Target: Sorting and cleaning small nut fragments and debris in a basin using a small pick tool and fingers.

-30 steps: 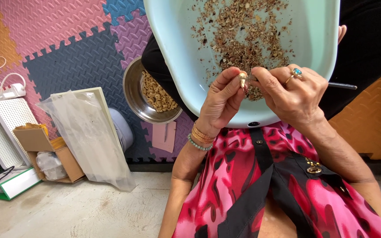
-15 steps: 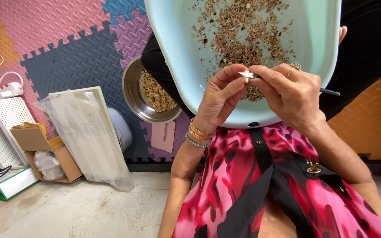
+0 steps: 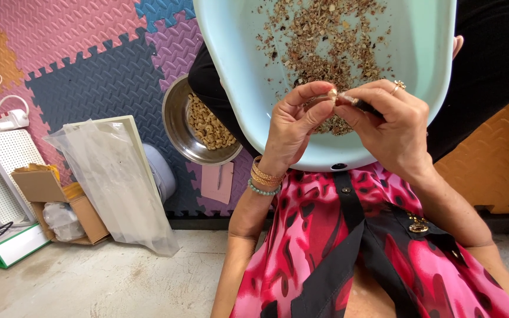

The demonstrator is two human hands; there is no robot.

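Note:
My left hand (image 3: 294,126) pinches a small pale nut (image 3: 331,94) at its fingertips, over the near rim of a pale blue basin (image 3: 240,70). My right hand (image 3: 391,126) meets it from the right, gripping a thin dark tool (image 3: 365,106) whose tip rests against the nut. The basin lies on my lap and holds a scatter of brown husk scraps (image 3: 328,41). Bracelets circle my left wrist and a ring sits on my right hand.
A steel bowl of peeled pale nuts (image 3: 202,126) stands left of the basin on coloured foam mats (image 3: 89,65). Further left lean a board in clear plastic (image 3: 113,176), a cardboard box (image 3: 60,203), white perforated panels (image 3: 1,171) and cables. Bare concrete floor lies below.
My right hand has rolled over the nut, hiding most of the tool's handle that stuck out to the right a second ago. Both hands stay over the basin's near rim.

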